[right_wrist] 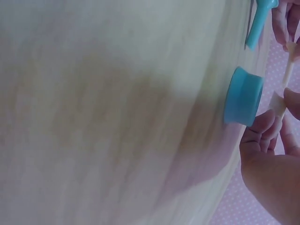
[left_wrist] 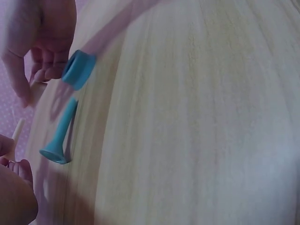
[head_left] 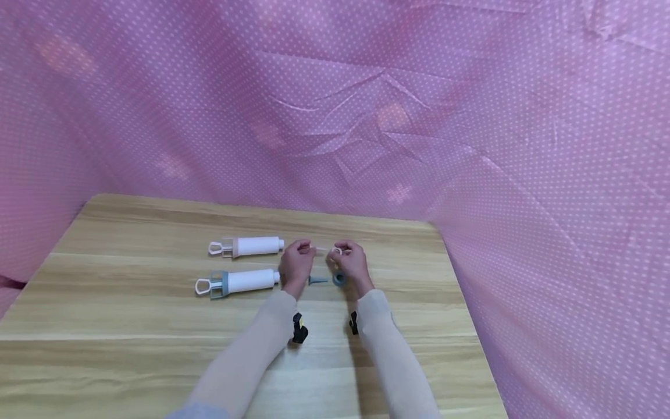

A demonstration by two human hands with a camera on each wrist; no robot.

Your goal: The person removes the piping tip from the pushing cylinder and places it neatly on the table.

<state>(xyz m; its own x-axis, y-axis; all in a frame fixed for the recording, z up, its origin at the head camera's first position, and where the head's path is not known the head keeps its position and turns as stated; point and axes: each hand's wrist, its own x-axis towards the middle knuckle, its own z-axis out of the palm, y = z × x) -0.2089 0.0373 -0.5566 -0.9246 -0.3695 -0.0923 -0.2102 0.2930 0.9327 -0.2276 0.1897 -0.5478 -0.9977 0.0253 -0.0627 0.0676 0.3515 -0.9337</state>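
Note:
My left hand (head_left: 298, 262) pinches a slim cream nozzle (left_wrist: 18, 131) by its wide end, the thin tip pointing towards the other hand. Between thumb and fingers my right hand (head_left: 352, 263) holds a cream ring (right_wrist: 277, 104). A small gap separates ring and nozzle. On the table just below the hands lies a teal nozzle (left_wrist: 60, 136) with a flared end. Beside it, near the right hand, is a teal ring (right_wrist: 243, 97).
Left of the hands lie two white tubes with pull handles, one with a pinkish collar (head_left: 257, 245), the nearer one with a teal collar (head_left: 251, 280). Polka-dot pink cloth (head_left: 335, 116) hangs around the wooden table (head_left: 131, 326).

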